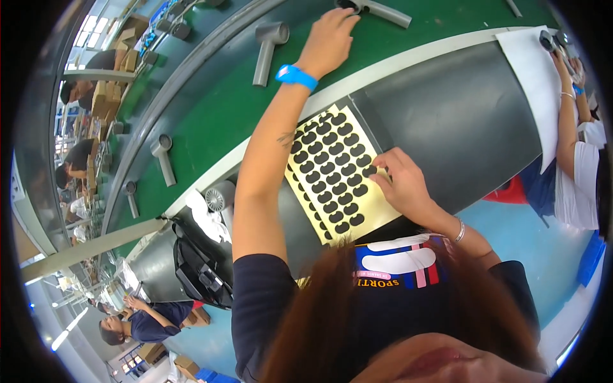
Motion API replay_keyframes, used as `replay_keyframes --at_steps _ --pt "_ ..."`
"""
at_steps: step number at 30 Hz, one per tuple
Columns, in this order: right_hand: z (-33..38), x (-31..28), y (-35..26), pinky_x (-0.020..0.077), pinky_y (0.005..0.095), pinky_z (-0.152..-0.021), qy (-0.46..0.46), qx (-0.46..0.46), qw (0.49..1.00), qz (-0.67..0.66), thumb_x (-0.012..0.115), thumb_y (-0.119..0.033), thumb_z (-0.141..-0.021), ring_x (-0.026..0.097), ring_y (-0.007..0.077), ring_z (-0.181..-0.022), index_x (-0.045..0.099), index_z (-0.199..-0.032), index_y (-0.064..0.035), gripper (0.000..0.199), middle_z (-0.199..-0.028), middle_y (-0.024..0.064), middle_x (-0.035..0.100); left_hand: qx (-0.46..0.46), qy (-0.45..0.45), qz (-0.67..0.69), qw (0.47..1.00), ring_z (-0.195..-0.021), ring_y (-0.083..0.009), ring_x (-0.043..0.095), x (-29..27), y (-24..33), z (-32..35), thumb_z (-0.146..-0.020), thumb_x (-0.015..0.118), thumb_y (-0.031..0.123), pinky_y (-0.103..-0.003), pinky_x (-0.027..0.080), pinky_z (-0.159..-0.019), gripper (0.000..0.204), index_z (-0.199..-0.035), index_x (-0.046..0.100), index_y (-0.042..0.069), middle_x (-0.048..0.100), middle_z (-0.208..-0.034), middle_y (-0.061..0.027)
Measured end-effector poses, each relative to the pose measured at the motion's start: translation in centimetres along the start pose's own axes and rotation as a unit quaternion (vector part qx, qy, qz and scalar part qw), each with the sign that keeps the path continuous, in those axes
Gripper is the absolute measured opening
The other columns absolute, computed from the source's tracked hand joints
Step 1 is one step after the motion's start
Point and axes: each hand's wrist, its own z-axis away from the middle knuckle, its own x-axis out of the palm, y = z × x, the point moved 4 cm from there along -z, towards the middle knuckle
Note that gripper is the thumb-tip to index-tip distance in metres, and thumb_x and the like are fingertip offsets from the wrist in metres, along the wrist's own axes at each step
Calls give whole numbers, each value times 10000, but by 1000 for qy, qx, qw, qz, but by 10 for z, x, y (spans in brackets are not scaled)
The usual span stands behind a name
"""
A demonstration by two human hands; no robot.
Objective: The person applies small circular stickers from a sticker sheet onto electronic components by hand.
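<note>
Green conveyor belt carrying grey dryer bodies, one upright, one lying, a smaller one; black bag under the bench; white paper sheet at far right; cardboard boxes stacked beyond the line

Factory assembly line. Long green conveyor belt curving away to the far left, carrying grey hair-dryer bodies spaced along it. Dark grey workbench alongside on the near edge, with a yellow sheet of black die-cut stickers. Other seated workers along both sides; stacked cardboard boxes far left.
</note>
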Motion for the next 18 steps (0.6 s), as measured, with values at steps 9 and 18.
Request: replay_keyframes --at_steps 9,18 --pt "-3 7 -1 481 369 -696 -8 10 1000 -14 706 -63 -752 584 257 -838 576 -922 -58 215 -866 71 554 -4 -69 -85 994 -1174 -293 504 72 -5 -53 -801 615 29 -585 285 -1037 446 -1235 554 115 553 -1225 -71" --pt "1 4 3 470 342 -613 17 -9 1000 -5 721 -65 -742 575 245 -675 594 -892 -60 197 -871 72 566 -118 173 204 956 -904 -277 622 -78 77 -5 -752 664 -6 -329 485 -805 296 -1043 626 36 632 -965 -122"
